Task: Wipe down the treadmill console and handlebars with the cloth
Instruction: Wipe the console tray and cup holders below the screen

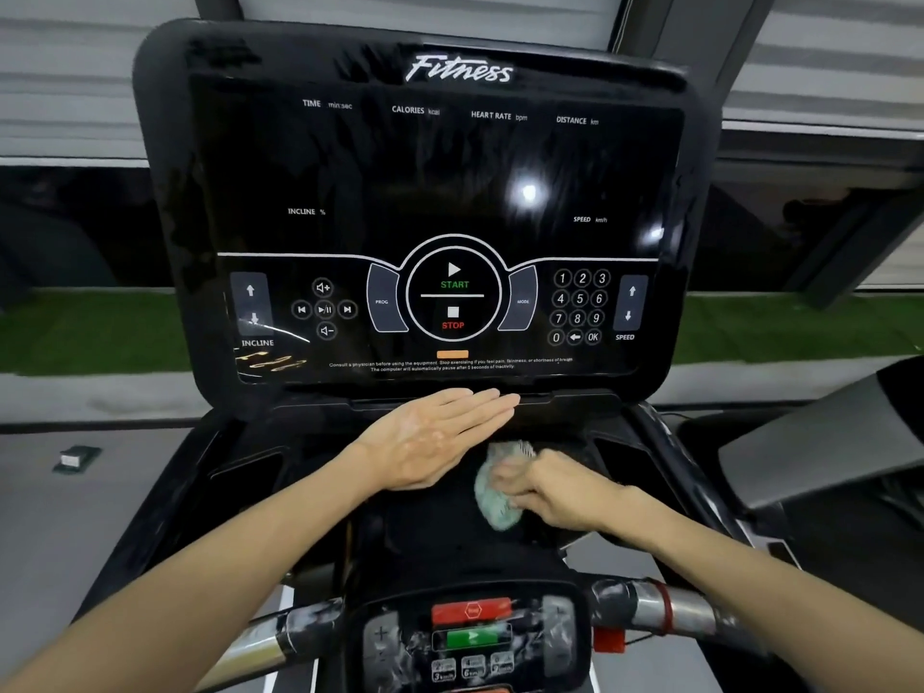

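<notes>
The black treadmill console [425, 192] fills the upper middle of the head view, its screen dark with START and STOP buttons at the centre. Below it my left hand [435, 437] lies flat, palm up, fingers straight, over the console's lower tray. To its right my right hand [555, 492] grips a crumpled pale green cloth [492, 497] against the black tray surface. Chrome handlebars run along the bottom, one on the left [270, 647] and one on the right [670, 610], either side of a small panel with red and green buttons [472, 625].
Recessed cup holders sit left [250, 472] and right [625, 452] of the tray. Another grey machine [825, 442] stands at the right. A small dark object [75, 458] lies on the grey floor at the left. Green turf and blinds lie beyond.
</notes>
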Demonstrator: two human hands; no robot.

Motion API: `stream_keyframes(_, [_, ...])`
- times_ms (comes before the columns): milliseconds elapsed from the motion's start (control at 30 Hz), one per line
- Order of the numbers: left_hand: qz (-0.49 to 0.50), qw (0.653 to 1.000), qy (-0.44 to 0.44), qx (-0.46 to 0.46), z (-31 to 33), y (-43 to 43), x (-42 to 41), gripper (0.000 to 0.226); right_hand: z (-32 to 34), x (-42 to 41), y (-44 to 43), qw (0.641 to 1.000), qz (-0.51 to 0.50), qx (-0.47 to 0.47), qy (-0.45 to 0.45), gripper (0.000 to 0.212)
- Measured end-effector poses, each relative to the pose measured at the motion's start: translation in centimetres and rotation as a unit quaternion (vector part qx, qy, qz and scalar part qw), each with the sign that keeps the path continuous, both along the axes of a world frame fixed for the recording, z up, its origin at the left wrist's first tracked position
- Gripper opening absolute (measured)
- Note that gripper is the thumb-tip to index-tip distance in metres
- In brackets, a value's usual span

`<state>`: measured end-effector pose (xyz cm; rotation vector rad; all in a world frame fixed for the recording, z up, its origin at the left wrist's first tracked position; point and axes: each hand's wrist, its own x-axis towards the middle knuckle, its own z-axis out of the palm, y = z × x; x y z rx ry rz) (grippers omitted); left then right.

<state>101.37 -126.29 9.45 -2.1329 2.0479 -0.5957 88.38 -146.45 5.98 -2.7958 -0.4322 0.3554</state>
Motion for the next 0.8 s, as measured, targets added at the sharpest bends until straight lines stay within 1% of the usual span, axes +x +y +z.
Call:
stream_keyframes(67, [0.003, 1.000, 0.014, 0.004, 0.1, -0.1, -0.2, 0.062, 0.0, -1.5, -0.5, 0.998, 0.018, 0.051, 0.030, 0.033])
stream_keyframes(100, [0.004, 1.000, 0.020, 0.004, 0.2, -0.1, -0.4, 0.061, 0.0, -2.0, -0.6, 0.998, 0.020, 0.062, 0.019, 0.031])
stream_keyframes(167, [0.008, 1.000, 0.020, 0.002, 0.3, -0.1, -0.7, 0.060, -0.4, -2.4, -0.4, 0.997, 0.007, 0.067, -0.029, 0.025])
stream_keyframes(233, [-0.001, 1.000, 0.015, 0.009, 0.4, -0.3, -1.1, 0.060, -1.0, -2.6, -0.4, 0.993, -0.026, 0.067, -0.099, 0.018])
stream_keyframes(267, [-0.011, 1.000, 0.020, 0.019, 0.2, -0.5, -1.4, 0.060, -1.1, -2.8, -0.8, 0.988, -0.044, 0.056, -0.138, 0.017])
stream_keyframes(300, [-0.024, 0.999, 0.028, 0.030, -0.1, -0.8, -1.7, 0.059, -1.3, -3.1, -1.5, 0.983, -0.068, 0.040, -0.167, 0.022])
stream_keyframes(367, [-0.039, 0.996, 0.050, 0.055, -1.0, -1.9, -2.4, 0.057, -1.9, -3.9, -3.7, 0.971, -0.130, 0.013, -0.198, 0.035])
stream_keyframes(400, [-0.040, 0.994, 0.070, 0.069, -1.4, -2.6, -2.7, 0.056, -2.2, -4.3, -5.0, 0.965, -0.169, 0.001, -0.199, 0.037])
stream_keyframes(433, [-0.039, 0.991, 0.095, 0.086, -1.9, -3.3, -3.0, 0.054, -2.4, -4.6, -6.1, 0.960, -0.211, -0.010, -0.183, 0.035])
stream_keyframes(500, [-0.038, 0.982, 0.145, 0.115, -2.6, -4.8, -3.7, 0.054, -2.7, -5.2, -7.7, 0.950, -0.282, -0.017, -0.135, 0.022])
stream_keyframes(567, [-0.016, 0.970, 0.191, 0.150, -3.1, -6.0, -4.0, 0.056, -3.0, -5.6, -8.6, 0.943, -0.314, -0.006, -0.108, 0.014])
stream_keyframes(600, [0.000, 0.964, 0.206, 0.168, -3.3, -6.5, -4.1, 0.058, -3.3, -5.8, -8.8, 0.947, -0.304, 0.019, -0.101, 0.017])
stream_keyframes(700, [0.024, 0.958, 0.212, 0.193, -4.1, -7.6, -4.2, 0.068, -3.6, -6.0, -8.5, 0.965, -0.229, 0.106, -0.076, 0.045])
stream_keyframes(767, [0.031, 0.954, 0.216, 0.207, -4.3, -8.5, -4.4, 0.070, -3.6, -5.9, -8.6, 0.955, -0.236, 0.165, -0.072, 0.058])
stream_keyframes(800, [0.034, 0.953, 0.219, 0.207, -4.3, -8.4, -4.2, 0.071, -3.5, -5.7, -8.4, 0.950, -0.244, 0.180, -0.077, 0.057])
